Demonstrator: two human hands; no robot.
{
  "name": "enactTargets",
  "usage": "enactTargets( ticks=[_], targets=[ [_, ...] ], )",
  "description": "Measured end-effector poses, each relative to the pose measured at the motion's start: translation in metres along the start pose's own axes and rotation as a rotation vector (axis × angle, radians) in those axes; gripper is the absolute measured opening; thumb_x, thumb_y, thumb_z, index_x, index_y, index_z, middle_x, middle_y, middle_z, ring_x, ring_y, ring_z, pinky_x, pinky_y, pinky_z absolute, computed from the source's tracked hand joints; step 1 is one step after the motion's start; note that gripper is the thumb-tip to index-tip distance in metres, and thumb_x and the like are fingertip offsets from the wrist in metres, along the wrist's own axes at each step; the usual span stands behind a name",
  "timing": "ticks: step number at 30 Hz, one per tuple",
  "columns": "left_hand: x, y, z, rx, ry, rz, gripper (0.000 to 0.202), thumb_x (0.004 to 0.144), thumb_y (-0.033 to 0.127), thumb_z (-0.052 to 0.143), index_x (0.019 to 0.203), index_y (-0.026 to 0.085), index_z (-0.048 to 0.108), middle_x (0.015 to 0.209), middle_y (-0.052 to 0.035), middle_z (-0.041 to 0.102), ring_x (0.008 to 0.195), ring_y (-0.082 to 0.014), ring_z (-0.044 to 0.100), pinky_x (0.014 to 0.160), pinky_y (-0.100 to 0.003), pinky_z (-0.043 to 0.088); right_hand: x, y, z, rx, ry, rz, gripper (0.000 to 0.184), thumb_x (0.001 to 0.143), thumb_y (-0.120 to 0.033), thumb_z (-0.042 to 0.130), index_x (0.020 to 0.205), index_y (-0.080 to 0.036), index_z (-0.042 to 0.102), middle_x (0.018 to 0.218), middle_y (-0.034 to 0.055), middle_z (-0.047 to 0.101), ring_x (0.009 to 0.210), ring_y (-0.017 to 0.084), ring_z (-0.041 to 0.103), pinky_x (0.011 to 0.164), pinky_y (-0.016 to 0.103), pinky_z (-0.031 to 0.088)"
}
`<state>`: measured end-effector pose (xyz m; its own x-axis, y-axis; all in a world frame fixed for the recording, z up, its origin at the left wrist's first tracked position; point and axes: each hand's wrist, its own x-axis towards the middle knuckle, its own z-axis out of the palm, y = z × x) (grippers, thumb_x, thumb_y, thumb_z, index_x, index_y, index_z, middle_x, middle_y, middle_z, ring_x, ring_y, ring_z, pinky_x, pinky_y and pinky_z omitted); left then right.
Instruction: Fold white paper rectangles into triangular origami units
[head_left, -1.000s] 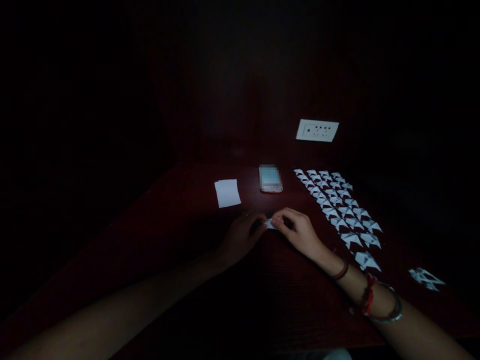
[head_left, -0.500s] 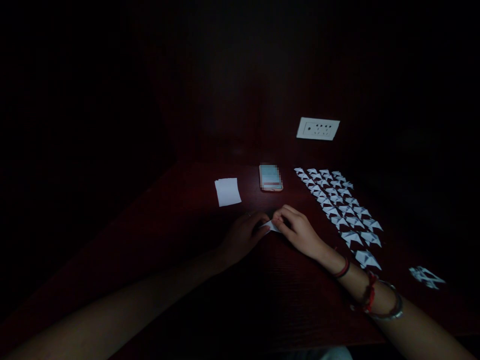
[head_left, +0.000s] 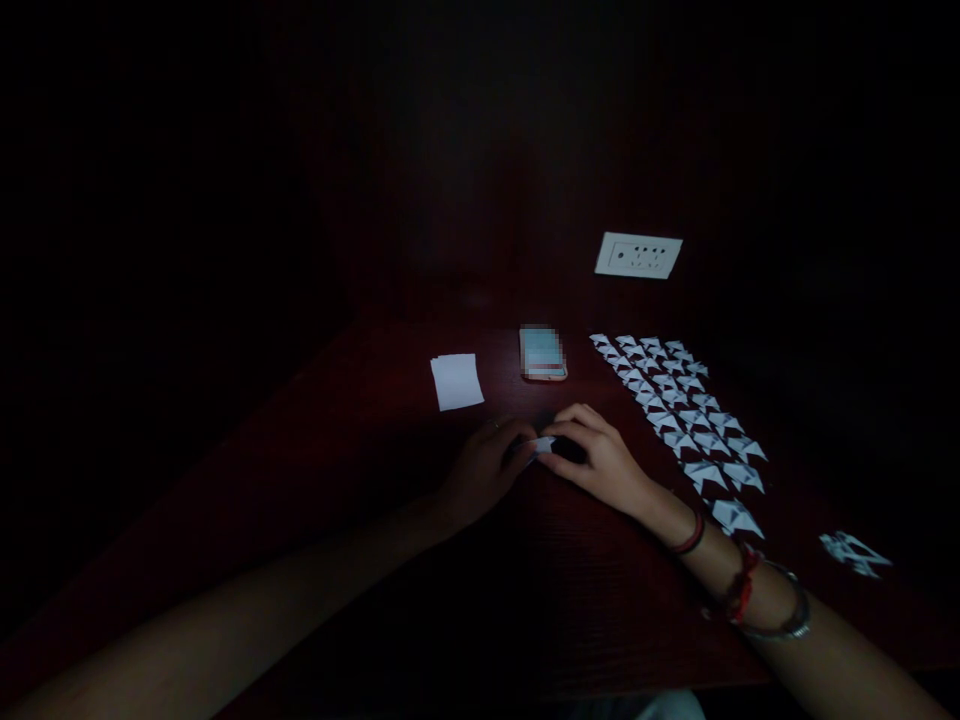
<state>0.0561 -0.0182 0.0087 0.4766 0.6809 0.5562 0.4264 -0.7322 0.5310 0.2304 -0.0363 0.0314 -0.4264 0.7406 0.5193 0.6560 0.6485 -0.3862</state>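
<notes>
A small piece of folded white paper [head_left: 543, 445] is held low over the dark red table, between both hands. My left hand [head_left: 491, 460] pinches its left side with thumb and forefinger, which cover part of it. From the right, my right hand [head_left: 596, 455] grips the paper's other edge, thumb below and fingers curled above. The paper's exact folds are too small and dim to make out. Beyond the left hand lies a stack of square white paper sheets [head_left: 457, 382].
A lit phone [head_left: 543, 353] with a blurred screen lies behind the hands. Several folded white paper figures [head_left: 675, 395] stand in rows on the right. A tangle of white paper pieces [head_left: 855, 553] lies farther right. A white wall socket [head_left: 639, 256] is above the table.
My right hand's fingers have shifted slightly left along the folded paper and opened into a wider pinch. The left hand stays nearly in place, and the paper has turned a little.
</notes>
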Motion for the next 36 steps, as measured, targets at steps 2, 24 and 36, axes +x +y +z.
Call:
enactTargets(
  ticks=[2, 24, 36],
  targets=[
    [0.0002, 0.0005, -0.0005, 0.009, 0.001, 0.002, 0.007, 0.084, 0.020, 0.042, 0.083, 0.018, 0.049, 0.083, -0.0003, 0.051, 0.077, -0.0120, 0.049, 0.072, -0.026, 0.040, -0.0003, -0.0011, 0.0004, -0.010, -0.002, 0.006, 0.014, 0.078, -0.026, 0.050, 0.086, -0.018, 0.059, 0.083, 0.0043, 0.052, 0.080, 0.016, 0.047, 0.073, 0.031, 0.037],
    [-0.0013, -0.0013, 0.0029, 0.043, -0.033, 0.029, 0.008, 0.083, 0.021, 0.041, 0.085, 0.018, 0.048, 0.083, -0.0014, 0.053, 0.078, -0.0133, 0.050, 0.073, -0.029, 0.041, 0.0014, -0.0025, 0.0014, -0.043, -0.055, -0.042, 0.014, 0.082, -0.021, 0.043, 0.077, -0.017, 0.055, 0.077, 0.0036, 0.051, 0.075, 0.015, 0.045, 0.071, 0.030, 0.035],
    [0.0004, -0.0034, 0.0016, 0.035, -0.044, 0.003, 0.008, 0.083, 0.019, 0.042, 0.077, 0.017, 0.047, 0.078, -0.0002, 0.051, 0.074, -0.0122, 0.048, 0.069, -0.027, 0.040, 0.0008, -0.0012, -0.0011, 0.066, 0.024, 0.028, 0.012, 0.080, -0.020, 0.046, 0.078, -0.018, 0.057, 0.078, 0.0026, 0.053, 0.077, 0.014, 0.048, 0.071, 0.029, 0.036]
  ],
)
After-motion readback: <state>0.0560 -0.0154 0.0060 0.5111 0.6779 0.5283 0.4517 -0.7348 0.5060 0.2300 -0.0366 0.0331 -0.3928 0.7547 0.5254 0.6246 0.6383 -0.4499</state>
